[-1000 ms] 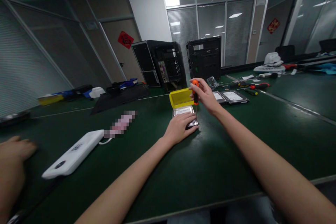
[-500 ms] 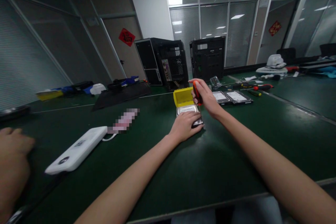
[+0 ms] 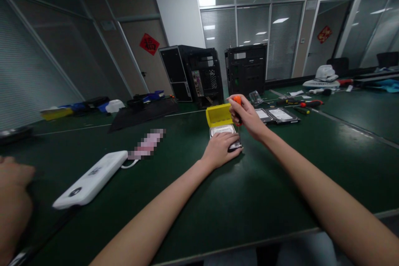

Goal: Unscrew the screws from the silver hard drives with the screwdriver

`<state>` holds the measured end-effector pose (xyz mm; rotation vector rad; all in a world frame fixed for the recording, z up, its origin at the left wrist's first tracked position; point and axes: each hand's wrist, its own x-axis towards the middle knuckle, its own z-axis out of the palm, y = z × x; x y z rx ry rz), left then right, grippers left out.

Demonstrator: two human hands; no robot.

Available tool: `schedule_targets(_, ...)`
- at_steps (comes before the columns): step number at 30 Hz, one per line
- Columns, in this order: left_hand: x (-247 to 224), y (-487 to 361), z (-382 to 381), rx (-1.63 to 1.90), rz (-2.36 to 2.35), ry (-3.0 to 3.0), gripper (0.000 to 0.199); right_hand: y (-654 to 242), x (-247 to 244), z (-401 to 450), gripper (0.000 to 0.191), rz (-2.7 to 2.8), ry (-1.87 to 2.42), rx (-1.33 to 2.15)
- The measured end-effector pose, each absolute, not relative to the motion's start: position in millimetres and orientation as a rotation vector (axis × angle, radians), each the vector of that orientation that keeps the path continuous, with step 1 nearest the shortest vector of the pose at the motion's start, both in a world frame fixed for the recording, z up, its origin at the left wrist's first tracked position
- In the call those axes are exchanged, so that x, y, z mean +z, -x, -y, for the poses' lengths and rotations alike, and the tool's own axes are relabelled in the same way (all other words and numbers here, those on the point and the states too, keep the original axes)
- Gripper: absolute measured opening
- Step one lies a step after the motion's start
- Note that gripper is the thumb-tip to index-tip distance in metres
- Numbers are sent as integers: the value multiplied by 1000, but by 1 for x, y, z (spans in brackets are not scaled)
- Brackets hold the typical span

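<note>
A loaded green table (image 3: 277, 203)
2 computer cases (image 3: 191, 77), 2 hard drives (image 3: 279, 114), 1 white power bank (image 3: 95, 176) and 1 yellow box (image 3: 219, 116) are carried.

Right fingers (image 3: 235, 110) now wrapped around the screwdriver (image 3: 237, 99); a second ago far more handle showed. Half a second ago handle leaned left; now nearer upright, orange end showing above the fist. Other person's hand (image 3: 15, 174), far left, shifted outward; wider gap to power bank (image 3: 93, 181).
</note>
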<state>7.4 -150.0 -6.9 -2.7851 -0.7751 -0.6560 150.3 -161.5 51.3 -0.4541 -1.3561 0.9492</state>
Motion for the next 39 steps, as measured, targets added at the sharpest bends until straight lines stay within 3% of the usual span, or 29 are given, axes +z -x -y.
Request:
schedule_targets(4,-6,-9,150,-667,792,2767,34,-146,51,162,36,1330,417,998)
schedule_targets(12,-5,-9,151,-661,799,2761,34,-145,53,163,26,1250,474,1011)
schedule_targets(19,-5,-10,150,-664,804,2763,33,-149,53,164,33,1248,472,1042)
schedule_targets(24,-5,-9,151,-652,802,2764,35,-146,52,164,28,1290,451,1006)
schedule_targets(28,-4,-9,151,-635,790,2774,35,-145,53,164,37,1295,427,1012)
schedule_targets(33,-3,-10,151,-641,796,2770,33,-150,51,161,30,1234,457,983)
schedule_targets(39,-2,-9,153,-617,806,2763,34,-156,51,160,34,1227,506,942)
